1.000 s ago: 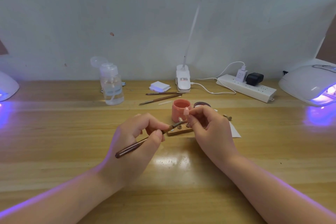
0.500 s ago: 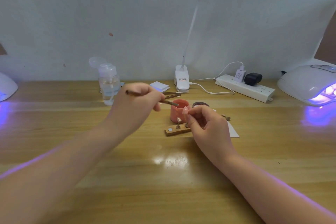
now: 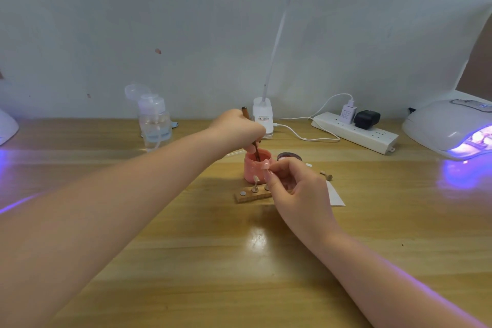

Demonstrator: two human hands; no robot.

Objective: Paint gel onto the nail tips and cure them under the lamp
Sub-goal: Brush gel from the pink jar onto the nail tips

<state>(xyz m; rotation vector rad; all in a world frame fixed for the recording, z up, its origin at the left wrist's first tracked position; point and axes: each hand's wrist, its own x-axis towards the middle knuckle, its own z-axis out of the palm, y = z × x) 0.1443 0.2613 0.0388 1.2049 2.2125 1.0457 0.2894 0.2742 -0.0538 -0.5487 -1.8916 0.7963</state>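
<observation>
Your left hand (image 3: pixel 238 128) grips the brush (image 3: pixel 251 136), fingers curled round the handle, bristle end dipped into the open pink gel pot (image 3: pixel 257 168) at bench centre. Your right hand (image 3: pixel 298 192) pinches a nail tip (image 3: pixel 265 165) on its peg, fingers narrow, held just beside the pot rim at its 4 o'clock. The wooden holder strip (image 3: pixel 251 196) lies at the pot's 6 o'clock, with at least one peg standing in it. The curing lamp (image 3: pixel 450 128) glows violet at 2 o'clock, well apart.

Risks, as judged from here:
- Overloading the bristles: a deep dip could leave a drop that falls on the bench or the holder strip when you lift out.
- The held tip sits very near the pot rim; a stray brush exit could smear your right fingers or knock the tip off its peg.
- The pot lid (image 3: pixel 288 156) lies just at 3 o'clock of the pot, and your right hand could nudge it.
- Violet spill from the lamp reaches the bench; the open pot could begin to thicken if left uncovered.

Versus half a second ago: the brush was near horizontal above the pot, tip at the rim; it now stands steep with its tip inside. Your left forearm has swung further forward. Your right hand and the tip hold about the same place.
</observation>
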